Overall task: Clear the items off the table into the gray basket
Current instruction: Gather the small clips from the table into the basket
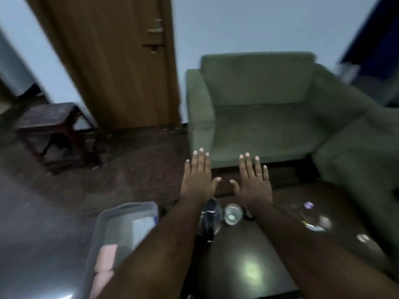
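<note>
Both my hands are flat and empty; the glass (232, 214) lies at six o'clock under my right hand (254, 184), nearer than my left hand (197, 180).

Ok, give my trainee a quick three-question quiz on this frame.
1. True or false: the left hand and right hand are both open and empty.
2. On which side of the dark table is the gray basket: A left, B right, C behind?
3. What stands on the table between the forearms, beside the clear glass?

Key: 1 true; 2 A; 3 a dark object, too blurred to identify.
</note>
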The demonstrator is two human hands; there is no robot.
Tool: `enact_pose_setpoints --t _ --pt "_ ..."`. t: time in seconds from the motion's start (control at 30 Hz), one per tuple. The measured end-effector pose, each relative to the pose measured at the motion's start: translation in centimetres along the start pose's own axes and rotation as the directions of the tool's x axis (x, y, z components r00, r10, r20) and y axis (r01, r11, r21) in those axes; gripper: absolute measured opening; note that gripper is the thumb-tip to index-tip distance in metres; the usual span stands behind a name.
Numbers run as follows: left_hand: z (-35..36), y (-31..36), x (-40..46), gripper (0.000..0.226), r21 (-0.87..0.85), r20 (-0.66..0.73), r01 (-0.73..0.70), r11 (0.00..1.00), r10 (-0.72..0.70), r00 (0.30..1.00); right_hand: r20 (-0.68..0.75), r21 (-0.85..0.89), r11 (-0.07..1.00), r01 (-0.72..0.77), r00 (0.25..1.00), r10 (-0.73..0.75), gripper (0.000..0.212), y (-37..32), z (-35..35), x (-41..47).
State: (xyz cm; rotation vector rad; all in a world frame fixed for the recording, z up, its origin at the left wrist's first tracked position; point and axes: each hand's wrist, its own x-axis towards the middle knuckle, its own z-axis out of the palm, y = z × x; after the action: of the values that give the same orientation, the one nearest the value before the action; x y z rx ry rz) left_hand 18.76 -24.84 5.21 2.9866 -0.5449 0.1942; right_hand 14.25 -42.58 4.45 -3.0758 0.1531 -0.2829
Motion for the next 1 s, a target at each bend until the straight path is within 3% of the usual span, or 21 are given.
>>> enact_pose_setpoints --t 0.1,0.27,0.53,0.67,0.8,1.0 --pt "0.5 8.3 2.3 0.087 -0.045 -0.018 -0.175 0.984 0.174 0.985 -0.029 -0.072 0.978 -0.197 0.98 0.195 0.085 9.1 -1.6 -2.9" --pt "1.4 19.5 3.0 0.085 -0.074 0.003 -0.403 0.912 0.405 0.914 -0.049 -0.126 0.877 -0.464 0.886 0.461 0.084 20.0 -3.4 -9.5" --pt "4.4 28.6 2.2 0.089 -0.088 0.123 -0.477 0.874 0.485 0.866 0.028 -0.136 0.819 -0.558 0.824 0.566 0.079 27.1 -1.6 -14.3" --pt "8.1 30.3 2.0 0.089 -0.082 0.24 -0.398 0.913 0.406 0.882 0.131 -0.183 0.829 -0.529 0.822 0.554 0.072 30.2 2.2 -14.7" --pt "15.2 31.9 1.7 0.072 -0.165 0.435 -0.166 0.972 0.223 0.872 0.237 -0.21 0.862 -0.462 0.831 0.503 0.078 34.0 9.0 -14.2" --pt "27.8 34.0 -0.3 0.067 -0.251 0.722 0.249 0.935 0.01 0.692 0.396 -0.184 0.918 -0.351 0.829 0.396 0.07 39.3 20.0 -11.7"
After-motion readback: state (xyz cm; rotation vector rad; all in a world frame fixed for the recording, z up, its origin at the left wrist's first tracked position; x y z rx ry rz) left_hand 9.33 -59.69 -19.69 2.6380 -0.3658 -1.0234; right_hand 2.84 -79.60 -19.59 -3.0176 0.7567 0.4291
